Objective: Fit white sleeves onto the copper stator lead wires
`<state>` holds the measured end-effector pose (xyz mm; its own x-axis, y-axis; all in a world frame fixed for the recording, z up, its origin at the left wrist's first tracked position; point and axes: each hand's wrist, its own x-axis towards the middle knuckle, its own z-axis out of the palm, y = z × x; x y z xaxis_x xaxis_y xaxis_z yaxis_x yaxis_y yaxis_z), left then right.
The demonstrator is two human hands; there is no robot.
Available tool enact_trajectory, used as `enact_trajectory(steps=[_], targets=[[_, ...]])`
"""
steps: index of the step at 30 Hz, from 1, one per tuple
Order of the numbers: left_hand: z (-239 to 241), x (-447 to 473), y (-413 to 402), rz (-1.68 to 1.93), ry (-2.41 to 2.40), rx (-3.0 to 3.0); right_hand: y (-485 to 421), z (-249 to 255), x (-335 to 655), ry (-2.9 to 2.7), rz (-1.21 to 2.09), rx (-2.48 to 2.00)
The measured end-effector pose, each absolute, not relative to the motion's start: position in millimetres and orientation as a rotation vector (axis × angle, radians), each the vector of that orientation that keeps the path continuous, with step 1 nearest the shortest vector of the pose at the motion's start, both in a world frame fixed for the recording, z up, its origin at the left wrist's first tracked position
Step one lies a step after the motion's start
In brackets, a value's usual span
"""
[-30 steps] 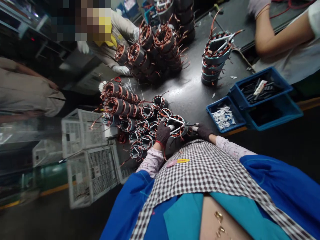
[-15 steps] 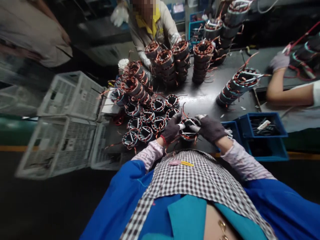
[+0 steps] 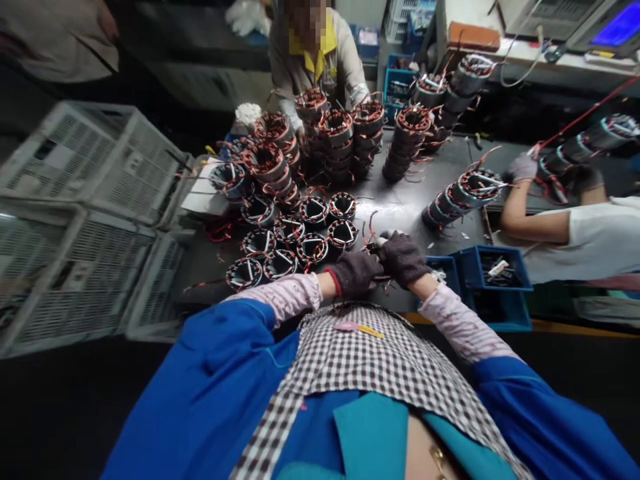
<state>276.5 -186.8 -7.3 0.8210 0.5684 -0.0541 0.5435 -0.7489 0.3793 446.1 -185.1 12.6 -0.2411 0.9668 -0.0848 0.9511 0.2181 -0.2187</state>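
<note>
Both my hands wear dark knit gloves and meet over one motor stator [image 3: 376, 250] with copper windings at the near edge of the black table [image 3: 400, 207]. My left hand [image 3: 354, 273] is closed around the stator's near side. My right hand [image 3: 401, 258] covers its top with fingers curled on it; most of the stator is hidden under the gloves. Just left of my hands lie several finished stators [image 3: 295, 233] in rows.
Tall stator stacks [image 3: 340, 137] stand at the table's far side in front of a seated person [image 3: 317, 57]. Another person's arm [image 3: 537, 220] works a leaning stack [image 3: 463, 193] at right. Blue bins [image 3: 493, 280] sit by my right arm. White wire crates [image 3: 85, 220] fill the left.
The view has swung and levelled. My hands have closed in over the stator, which now is mostly hidden; the white strips seen on it earlier no longer show.
</note>
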Motion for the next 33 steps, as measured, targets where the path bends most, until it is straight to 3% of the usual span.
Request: enact_trajectory(steps=[7,16,18,20,22,24,27,33], targets=[[-34,250,-194,0.57,0.902,2.404,-184,10,447,-2.546,0.292,-1.89],[-29,240,-189,0.327,0.837,2.486,-181,20,443,-2.681,0.159,-1.944],[-21,240,-189,0.245,0.865,2.534,-171,26,456,-2.668,0.363,-1.874],[-13,241,-188,0.21,0.863,2.564,-164,31,475,-2.504,0.815,-1.682],[-6,245,-189,0.163,0.873,2.592,-163,32,493,-2.063,1.217,-1.488],[-1,250,-191,0.079,0.897,2.603,-172,29,501,-1.621,1.349,-1.4],[-6,258,-196,0.054,0.92,2.498,-191,13,489,-1.449,1.314,-1.424],[-31,233,-183,0.539,1.051,1.589,-195,-26,457,-1.631,0.998,-1.608]])
